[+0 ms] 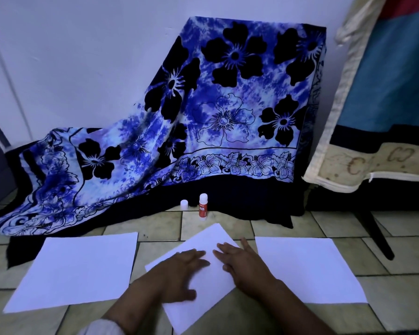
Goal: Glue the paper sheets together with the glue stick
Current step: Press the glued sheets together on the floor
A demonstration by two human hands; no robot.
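Three white paper sheets (75, 269), red glue stick (203, 207) upright

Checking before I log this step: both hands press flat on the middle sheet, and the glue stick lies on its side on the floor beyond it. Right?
Not quite. The head view shows the glue stick standing upright on the floor, not lying on its side. The rest holds: the left hand and right hand press flat on the middle sheet.
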